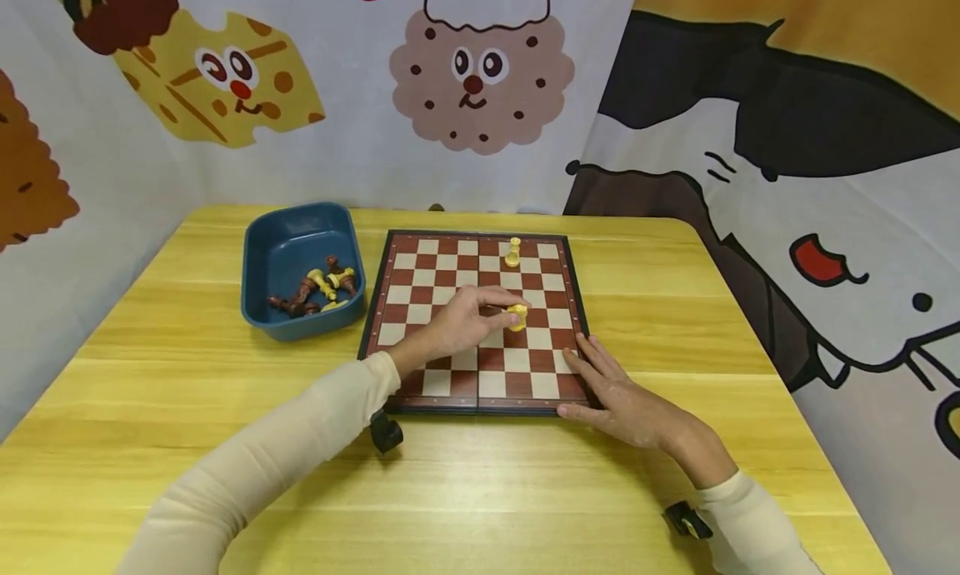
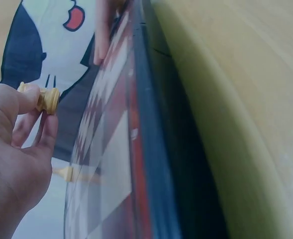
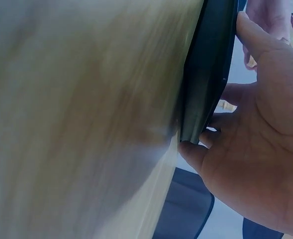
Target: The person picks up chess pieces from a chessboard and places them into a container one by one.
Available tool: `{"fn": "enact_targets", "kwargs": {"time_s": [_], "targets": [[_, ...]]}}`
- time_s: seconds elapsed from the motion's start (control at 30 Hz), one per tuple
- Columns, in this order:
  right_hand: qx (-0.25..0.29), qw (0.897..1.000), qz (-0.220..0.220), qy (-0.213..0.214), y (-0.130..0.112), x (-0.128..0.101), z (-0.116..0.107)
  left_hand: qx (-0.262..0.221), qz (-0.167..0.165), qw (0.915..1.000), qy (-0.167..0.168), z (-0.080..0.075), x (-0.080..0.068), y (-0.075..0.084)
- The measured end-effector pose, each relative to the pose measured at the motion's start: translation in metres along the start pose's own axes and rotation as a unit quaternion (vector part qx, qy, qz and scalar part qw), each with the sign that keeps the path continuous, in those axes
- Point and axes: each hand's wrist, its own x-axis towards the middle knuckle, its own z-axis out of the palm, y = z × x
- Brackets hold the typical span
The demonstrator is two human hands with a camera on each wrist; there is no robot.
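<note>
A red-and-cream chessboard (image 1: pixel 450 308) lies on the yellow table. My left hand (image 1: pixel 510 307) hovers over the board's right half and pinches a yellow chess piece (image 1: pixel 517 317) between thumb and fingers, just above a square. In the left wrist view the same piece (image 2: pixel 44 98) sits at my fingertips, clear of the board (image 2: pixel 131 149). My right hand (image 1: pixel 581 383) lies flat with straight fingers on the board's near right corner. In the right wrist view that hand (image 3: pixel 255 149) rests against the board's dark edge (image 3: pixel 206 74). A second yellow piece (image 1: pixel 513 252) stands upright near the far edge.
A blue tray (image 1: pixel 262 250) sits left of the board and holds several brown and yellow pieces (image 1: pixel 318 290) lying down. Cartoon-printed cloth walls surround the table on three sides. Bare wood runs along the table's near side (image 1: pixel 480 492).
</note>
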Motion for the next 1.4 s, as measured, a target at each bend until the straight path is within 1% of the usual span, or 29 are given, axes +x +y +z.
{"fn": "enact_targets", "kwargs": {"time_s": [0.1, 0.2, 0.3, 0.37, 0.53, 0.63, 0.7, 0.83, 0.97, 1.1, 1.27, 1.4], "targets": [[-0.011, 1.0, -0.003, 0.004, 0.001, -0.001, 0.001, -0.024, -0.004, 0.9997, 0.0, -0.005, -0.002, 0.002], [-0.027, 1.0, -0.004, 0.005, 0.001, -0.001, 0.001, -0.032, 0.006, 0.9995, -0.003, -0.011, -0.004, 0.002], [-0.035, 0.999, -0.004, 0.005, 0.002, -0.001, 0.002, -0.023, 0.019, 0.9996, -0.003, -0.017, -0.007, 0.003], [-0.035, 0.999, -0.003, 0.007, 0.001, -0.001, 0.002, -0.019, 0.021, 0.9996, -0.002, -0.021, -0.009, 0.004], [-0.033, 0.999, -0.004, 0.006, 0.0, 0.0, 0.002, -0.024, 0.016, 0.9996, 0.0, -0.031, -0.015, 0.006], [-0.032, 0.999, -0.004, 0.005, 0.0, 0.0, 0.002, -0.016, 0.013, 0.9998, 0.004, -0.039, -0.017, 0.007], [-0.03, 1.0, -0.005, 0.005, 0.0, 0.0, 0.001, 0.001, 0.007, 0.9999, 0.015, -0.045, -0.019, 0.008], [-0.028, 1.0, -0.009, 0.008, 0.001, 0.0, 0.001, 0.021, 0.0, 0.999, 0.041, -0.058, -0.025, 0.011], [-0.026, 1.0, -0.008, 0.008, 0.001, 0.0, 0.0, 0.004, 0.012, 0.9981, 0.06, -0.075, -0.032, 0.012], [-0.025, 1.0, -0.006, 0.005, 0.001, -0.001, 0.0, 0.0, 0.017, 0.9967, 0.079, -0.093, -0.043, 0.012], [-0.022, 1.0, -0.005, 0.007, 0.0, -0.002, -0.001, 0.02, 0.008, 0.9939, 0.108, -0.115, -0.057, 0.011], [-0.022, 1.0, -0.01, 0.006, -0.001, 0.0, 0.001, 0.049, -0.003, 0.991, 0.125, -0.133, -0.07, 0.012]]}}
